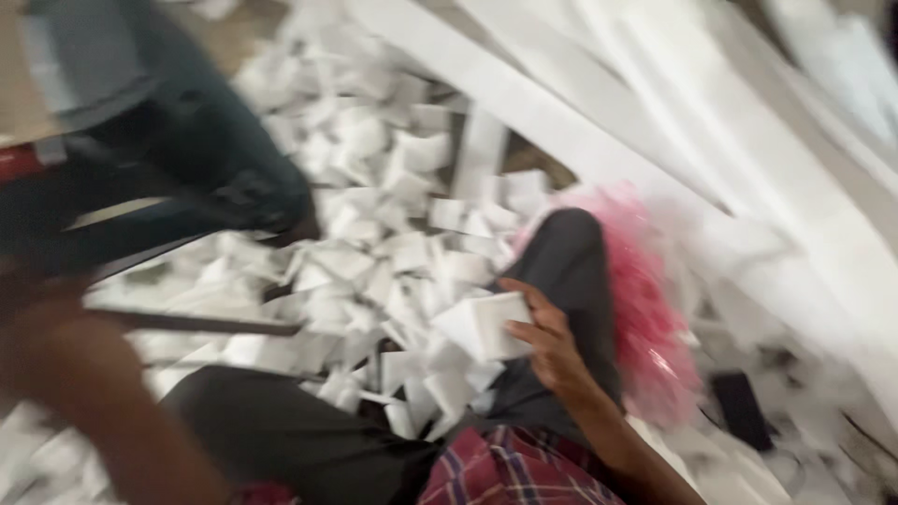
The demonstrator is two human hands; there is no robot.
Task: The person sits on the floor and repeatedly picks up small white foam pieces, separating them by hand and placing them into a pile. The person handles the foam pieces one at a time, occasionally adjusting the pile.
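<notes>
Right hand [550, 344] grips a small white paper stack [491, 325] over the person's dark-trousered knee [571, 271], beside the heap of white paper pieces [374, 243] on the floor. Left hand [56, 351] near left, blurred; its grip can't be told.

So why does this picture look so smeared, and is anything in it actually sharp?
In the head view, motion blur smears nearly everything: the heap of white paper pieces and the long white strips streak together. The left arm is a soft blur at the near edge. The right hand, holding a small white stack, is clearest. Lighting is flat and bright, washing out the whites.
</notes>
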